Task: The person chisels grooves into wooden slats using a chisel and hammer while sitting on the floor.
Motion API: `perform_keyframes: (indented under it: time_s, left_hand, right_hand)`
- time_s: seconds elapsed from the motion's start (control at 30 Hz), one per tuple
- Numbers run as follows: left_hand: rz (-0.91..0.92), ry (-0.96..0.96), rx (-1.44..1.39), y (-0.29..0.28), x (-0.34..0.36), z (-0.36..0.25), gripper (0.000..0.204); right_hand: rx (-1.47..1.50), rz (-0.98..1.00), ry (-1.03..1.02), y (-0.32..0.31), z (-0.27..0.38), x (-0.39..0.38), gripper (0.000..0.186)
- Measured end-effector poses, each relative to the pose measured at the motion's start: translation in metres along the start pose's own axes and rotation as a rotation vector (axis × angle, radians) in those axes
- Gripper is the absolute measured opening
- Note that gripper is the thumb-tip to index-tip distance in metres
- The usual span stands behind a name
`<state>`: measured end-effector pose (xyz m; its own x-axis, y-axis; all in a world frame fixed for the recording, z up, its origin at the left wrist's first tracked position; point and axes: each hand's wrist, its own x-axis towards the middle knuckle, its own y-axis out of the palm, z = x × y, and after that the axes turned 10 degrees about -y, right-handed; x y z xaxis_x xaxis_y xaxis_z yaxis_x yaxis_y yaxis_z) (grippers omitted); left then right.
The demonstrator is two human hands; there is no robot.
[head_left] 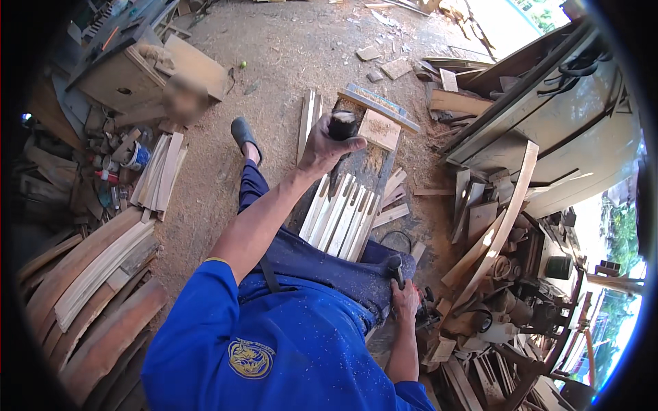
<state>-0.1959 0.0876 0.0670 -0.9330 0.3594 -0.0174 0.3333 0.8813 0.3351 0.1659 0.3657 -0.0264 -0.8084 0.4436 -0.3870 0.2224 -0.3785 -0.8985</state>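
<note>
Curved boards: these [113, 312] lay nested at the near left, perhaps stacked so because their bends matched.
Pale strips: these [161, 171] leaned together farther off, beyond the boards.
Left hand: it [327, 148] reached over the bench, wrapped around a dark round-ended thing [345, 126], apparently to steady it; what its hidden fingers touched, I could not tell.
Slotted pieces: these [337, 214] lay side by side on the bench [353, 163], between the person's legs, slots at the far ends, probably so every slot faced upward within reach.
Far crosspiece: this board [384, 109] spanned the bench's far end, perhaps as a stop, just beyond a flat block [379, 130].
Right hand: it [406, 299] gripped a hammer-like tool [396, 268] by the right thigh, seemingly resting there, clear of the pieces.
Long curved board: it [504, 222] leaned over scraps at the right.
</note>
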Motion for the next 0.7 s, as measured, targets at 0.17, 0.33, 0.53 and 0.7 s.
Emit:
perform_keyframes:
  time_s: [0.17, 0.33, 0.53, 0.7]
  left_hand:
    - [0.118, -0.149, -0.244, -0.001, -0.001, -0.007, 0.055]
    - [0.095, -0.05, 0.15, -0.002, 0.003, 0.001, 0.051]
    - [0.26, -0.211, -0.003, -0.005, 0.009, 0.005, 0.036]
    - [0.296, -0.158, -0.027, -0.009, 0.007, 0.013, 0.047]
  right_hand:
    - [-0.06, 0.058, 0.044, -0.013, 0.026, 0.008, 0.053]
    - [-0.127, 0.039, 0.026, -0.008, 0.03, 0.01, 0.052]
    - [-0.125, 0.017, 0.029, -0.006, 0.032, 0.008, 0.05]
    - [-0.135, 0.009, 0.025, -0.01, 0.041, 0.008, 0.048]
